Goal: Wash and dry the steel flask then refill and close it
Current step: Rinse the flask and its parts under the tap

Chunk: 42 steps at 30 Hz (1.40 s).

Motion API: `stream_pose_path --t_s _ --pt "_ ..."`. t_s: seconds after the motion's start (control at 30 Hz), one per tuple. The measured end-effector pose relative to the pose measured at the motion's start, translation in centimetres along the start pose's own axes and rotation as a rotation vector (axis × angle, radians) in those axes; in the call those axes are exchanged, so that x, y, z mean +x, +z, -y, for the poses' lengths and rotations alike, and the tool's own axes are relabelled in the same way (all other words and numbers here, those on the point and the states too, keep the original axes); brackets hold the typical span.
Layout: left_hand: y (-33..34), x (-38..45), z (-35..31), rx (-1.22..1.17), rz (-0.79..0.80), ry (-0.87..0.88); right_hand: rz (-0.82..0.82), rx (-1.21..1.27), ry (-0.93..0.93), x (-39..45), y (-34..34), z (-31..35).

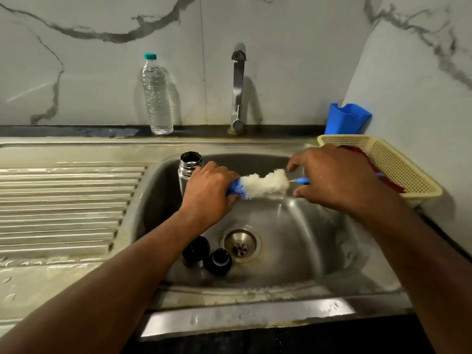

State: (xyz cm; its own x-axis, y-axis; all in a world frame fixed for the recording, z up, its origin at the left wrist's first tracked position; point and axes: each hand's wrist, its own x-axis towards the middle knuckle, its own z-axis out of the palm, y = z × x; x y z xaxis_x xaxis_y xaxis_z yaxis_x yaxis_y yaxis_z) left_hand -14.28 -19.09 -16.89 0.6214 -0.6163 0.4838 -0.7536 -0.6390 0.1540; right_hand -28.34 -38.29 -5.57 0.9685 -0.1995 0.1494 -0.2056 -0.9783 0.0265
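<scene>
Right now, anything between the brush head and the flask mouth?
Only the left hand itself: it grips the blue tip of the bottle brush, beside the steel flask. The flask stands upright and open in the sink. The right hand holds the brush handle. Nothing covers the mouth.

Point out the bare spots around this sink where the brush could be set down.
The ribbed drainboard left of the basin is bare, and so is the basin floor right of the drain. It is crowded left of the drain, where two black caps lie, and around the open steel flask.
</scene>
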Motion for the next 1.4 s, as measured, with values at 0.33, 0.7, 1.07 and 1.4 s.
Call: stream_pose_path --t_s 0.33,0.7,1.07,1.4 --pt "-1.8 1.3 -2.0 -0.197 -0.118 -0.141 -0.199 1.114 0.113 0.2 -8.6 -6.2" --pt "-1.6 14.9 -9.7 -0.483 -0.294 -0.162 -0.678 1.195 0.238 6.5 -14.4 -12.7" --pt "7.2 25.5 -15.8 -0.8 0.056 -0.405 -0.97 0.421 0.221 10.6 -19.0 -19.0" --pt "9.2 28.4 -16.3 -0.827 0.164 -0.302 -0.808 0.468 0.304 14.5 -15.9 -19.5"
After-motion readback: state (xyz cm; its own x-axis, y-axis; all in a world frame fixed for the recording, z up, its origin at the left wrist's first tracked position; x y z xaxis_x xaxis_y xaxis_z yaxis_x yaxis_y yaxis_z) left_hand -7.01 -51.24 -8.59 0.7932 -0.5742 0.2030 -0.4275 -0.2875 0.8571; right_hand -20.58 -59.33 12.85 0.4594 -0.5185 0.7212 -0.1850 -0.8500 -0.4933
